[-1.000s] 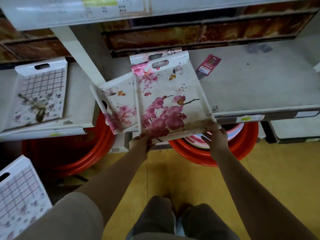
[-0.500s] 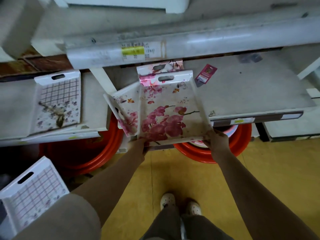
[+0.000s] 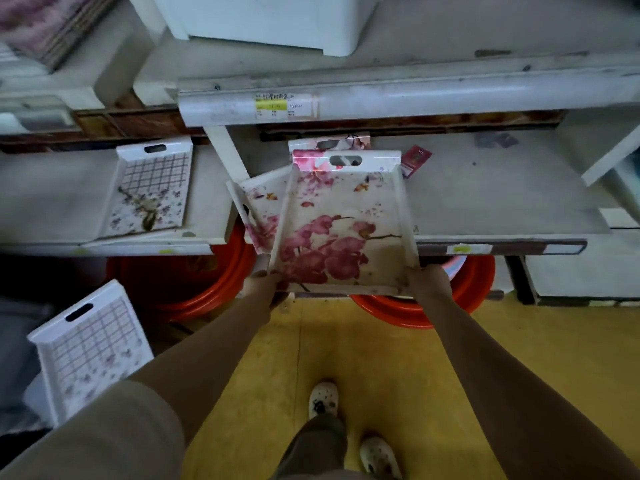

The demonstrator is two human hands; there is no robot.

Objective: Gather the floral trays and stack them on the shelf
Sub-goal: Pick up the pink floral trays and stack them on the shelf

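Both hands, left hand (image 3: 264,283) and right hand (image 3: 426,279), gripped the orchid tray (image 3: 341,233) by its near corners, its length pointing straight away onto the shelf (image 3: 502,195)

The orchid tray (image 3: 346,216) is white with pink blooms — the grid tray (image 3: 152,188), purplish lines on white — the tub (image 3: 412,311) red.
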